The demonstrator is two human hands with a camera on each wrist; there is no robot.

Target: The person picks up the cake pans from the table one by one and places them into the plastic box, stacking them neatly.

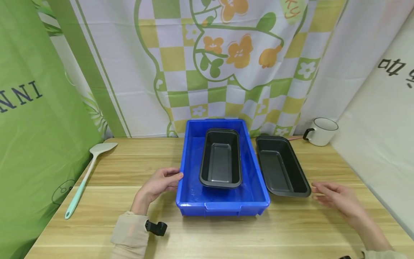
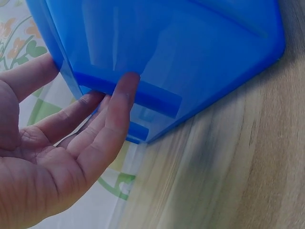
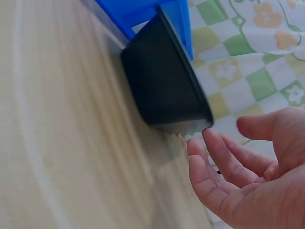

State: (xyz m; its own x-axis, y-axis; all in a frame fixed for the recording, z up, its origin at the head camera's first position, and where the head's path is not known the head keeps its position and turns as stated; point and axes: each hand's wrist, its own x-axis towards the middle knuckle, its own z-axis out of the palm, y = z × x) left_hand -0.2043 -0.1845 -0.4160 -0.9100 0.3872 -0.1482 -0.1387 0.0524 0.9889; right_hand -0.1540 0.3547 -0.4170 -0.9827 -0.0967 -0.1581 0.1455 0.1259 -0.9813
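Note:
A blue plastic bin stands on the table with a dark loaf pan inside it. My left hand is at the bin's left side; in the left wrist view its thumb meets the rim and its loosely bent fingers lie against the outer wall. A second dark loaf pan sits on the table right of the bin. Beside that pan's near right corner is my right hand, fingers relaxed. In the right wrist view a fingertip appears at the pan's rim; whether it touches is unclear.
On the left of the wooden table lies a spatula with a pale green handle. A white mug with a black handle stands at the back right. Patterned curtains enclose the back and sides.

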